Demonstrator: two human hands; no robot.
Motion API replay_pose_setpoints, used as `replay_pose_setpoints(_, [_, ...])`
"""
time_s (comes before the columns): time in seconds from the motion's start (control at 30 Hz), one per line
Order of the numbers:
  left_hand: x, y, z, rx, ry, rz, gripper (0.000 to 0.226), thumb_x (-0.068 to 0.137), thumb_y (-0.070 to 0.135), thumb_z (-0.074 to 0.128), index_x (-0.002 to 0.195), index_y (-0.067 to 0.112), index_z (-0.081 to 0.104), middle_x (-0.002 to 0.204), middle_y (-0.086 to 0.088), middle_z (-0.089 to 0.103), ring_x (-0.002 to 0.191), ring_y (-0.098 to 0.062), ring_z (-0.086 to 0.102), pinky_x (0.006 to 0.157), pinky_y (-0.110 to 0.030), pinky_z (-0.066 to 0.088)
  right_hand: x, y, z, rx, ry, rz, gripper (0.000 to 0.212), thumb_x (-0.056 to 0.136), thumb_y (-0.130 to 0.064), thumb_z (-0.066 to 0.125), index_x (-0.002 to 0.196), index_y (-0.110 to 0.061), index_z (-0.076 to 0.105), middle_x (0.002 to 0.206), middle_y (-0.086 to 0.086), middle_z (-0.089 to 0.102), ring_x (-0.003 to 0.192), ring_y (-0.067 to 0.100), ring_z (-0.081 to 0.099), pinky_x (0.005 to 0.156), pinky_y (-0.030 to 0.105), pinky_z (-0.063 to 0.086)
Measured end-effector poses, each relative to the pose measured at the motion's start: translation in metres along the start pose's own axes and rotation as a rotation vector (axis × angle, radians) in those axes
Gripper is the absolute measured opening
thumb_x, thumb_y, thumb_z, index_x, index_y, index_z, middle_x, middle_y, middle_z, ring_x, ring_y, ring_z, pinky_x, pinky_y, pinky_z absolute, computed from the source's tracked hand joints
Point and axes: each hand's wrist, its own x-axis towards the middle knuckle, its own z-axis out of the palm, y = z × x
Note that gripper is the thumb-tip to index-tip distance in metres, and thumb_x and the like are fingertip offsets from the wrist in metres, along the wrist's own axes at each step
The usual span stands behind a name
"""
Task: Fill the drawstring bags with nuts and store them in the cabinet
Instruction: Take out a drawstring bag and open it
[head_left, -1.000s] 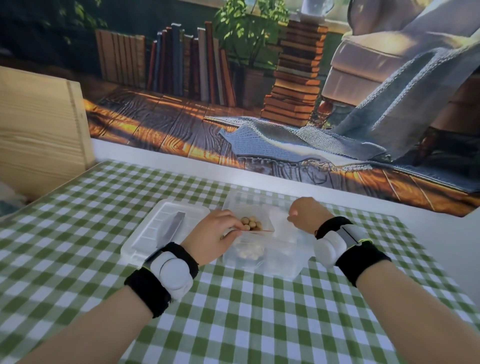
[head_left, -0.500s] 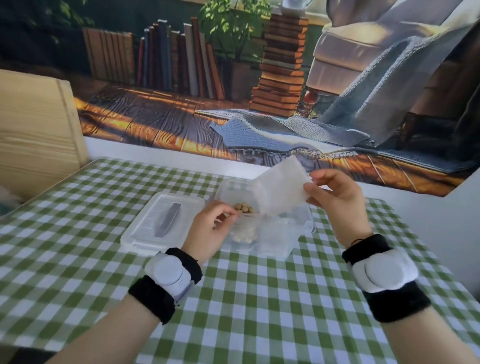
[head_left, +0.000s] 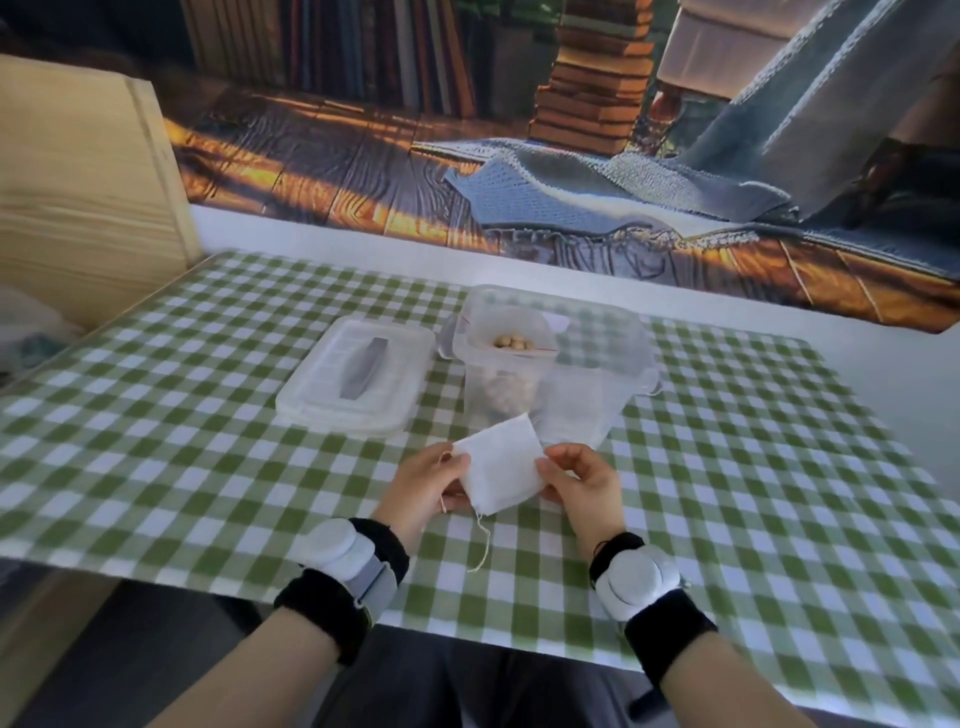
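Now my left grip (head_left: 426, 486) and right grip (head_left: 582, 486) pinch the bag (head_left: 501, 465) by opposite edges, above the near edge of the tabletop (head_left: 208, 467). It looks like light, limp cloth; I'd hold its hem to open it. Nuts (head_left: 511, 341) sit in the tub (head_left: 597, 374) beyond.
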Motion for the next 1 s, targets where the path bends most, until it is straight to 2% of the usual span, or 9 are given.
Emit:
replay_pose_setpoints(0.07, [0.000, -0.003, 0.000, 0.029, 0.046, 0.022, 0.011, 0.094, 0.007, 0.053, 0.093, 0.007, 0.063, 0.094, -0.014, 0.064, 0.078, -0.020, 0.065, 0.058, -0.024, 0.054, 0.001, 0.004, 0.001, -0.028, 0.001, -0.005, 0.007, 0.084, -0.003, 0.065, 0.085, -0.009, 0.061, 0.087, 0.007, 0.062, 0.071, 0.014, 0.060, 0.056, 0.016, 0.053])
replay_pose_setpoints(0.17, [0.000, -0.003, 0.002, -0.021, 0.099, 0.021, 0.008, 0.093, 0.008, 0.056, 0.093, 0.006, 0.064, 0.096, -0.013, 0.067, 0.085, -0.024, 0.066, 0.070, -0.032, 0.058, 0.003, 0.006, 0.001, -0.062, 0.000, 0.000, 0.008, 0.084, -0.006, 0.065, 0.089, -0.011, 0.062, 0.088, 0.008, 0.063, 0.071, 0.012, 0.061, 0.056, 0.018, 0.054])
replay_pose_setpoints(0.33, [0.004, -0.008, 0.001, -0.009, 0.131, 0.061, 0.011, 0.093, 0.008, 0.055, 0.096, 0.004, 0.065, 0.097, -0.013, 0.067, 0.083, -0.021, 0.067, 0.069, -0.030, 0.058, 0.003, 0.007, -0.001, -0.085, -0.024, 0.005, 0.012, 0.085, -0.011, 0.065, 0.094, -0.018, 0.063, 0.092, 0.010, 0.064, 0.076, 0.013, 0.062, 0.058, 0.018, 0.054])
replay_pose_setpoints(0.47, [0.006, -0.009, 0.001, -0.018, 0.153, 0.082, 0.014, 0.095, 0.010, 0.054, 0.103, 0.006, 0.064, 0.104, -0.016, 0.066, 0.090, -0.024, 0.066, 0.069, -0.033, 0.058, 0.001, 0.002, -0.001, -0.039, -0.059, 0.051, 0.012, 0.086, -0.017, 0.065, 0.098, -0.016, 0.064, 0.093, 0.009, 0.064, 0.081, 0.015, 0.064, 0.065, 0.027, 0.059])
replay_pose_setpoints(0.57, [0.007, -0.010, 0.001, -0.035, 0.187, 0.101, 0.012, 0.096, 0.012, 0.053, 0.103, 0.012, 0.063, 0.104, -0.015, 0.066, 0.094, -0.027, 0.067, 0.069, -0.034, 0.059, -0.001, -0.003, -0.001, 0.016, -0.170, 0.070, 0.019, 0.085, -0.012, 0.066, 0.102, -0.018, 0.061, 0.088, 0.004, 0.067, 0.079, 0.013, 0.066, 0.065, 0.025, 0.058])
replay_pose_setpoints(0.67, [0.007, -0.010, 0.002, -0.063, 0.188, 0.088, 0.013, 0.097, 0.016, 0.051, 0.101, 0.013, 0.063, 0.103, -0.016, 0.067, 0.094, -0.029, 0.068, 0.069, -0.035, 0.059, -0.004, -0.004, -0.004, 0.021, -0.233, 0.050, 0.027, 0.083, -0.001, 0.065, 0.102, -0.018, 0.060, 0.094, 0.004, 0.070, 0.081, 0.017, 0.068, 0.065, 0.023, 0.057])
replay_pose_setpoints(0.8, [0.009, -0.007, -0.006, -0.156, 0.209, 0.076, 0.022, 0.097, 0.020, 0.051, 0.110, 0.007, 0.062, 0.107, -0.013, 0.068, 0.098, -0.026, 0.068, 0.072, -0.031, 0.058, -0.005, -0.017, -0.013, -0.053, -0.210, -0.058, 0.024, 0.082, 0.004, 0.064, 0.093, -0.018, 0.063, 0.094, 0.001, 0.070, 0.078, 0.014, 0.067, 0.065, 0.021, 0.056])
replay_pose_setpoints(0.93, [0.011, 0.000, -0.010, -0.263, 0.226, 0.090, 0.014, 0.097, 0.015, 0.052, 0.099, 0.010, 0.064, 0.102, -0.009, 0.068, 0.093, -0.021, 0.066, 0.070, -0.027, 0.054, -0.003, -0.063, -0.032, -0.222, -0.262, -0.320, 0.030, 0.082, 0.005, 0.063, 0.089, -0.023, 0.064, 0.090, -0.005, 0.069, 0.076, 0.008, 0.067, 0.068, 0.020, 0.056])
replay_pose_setpoints(1.0, [0.013, 0.002, -0.008, -0.288, 0.200, 0.098, 0.013, 0.097, 0.013, 0.052, 0.094, 0.009, 0.064, 0.095, -0.007, 0.068, 0.085, -0.018, 0.066, 0.067, -0.025, 0.054, 0.005, -0.095, -0.042, -0.269, -0.196, -0.451, 0.030, 0.082, 0.005, 0.063, 0.091, -0.024, 0.062, 0.090, -0.005, 0.067, 0.073, 0.005, 0.066, 0.065, 0.017, 0.055])
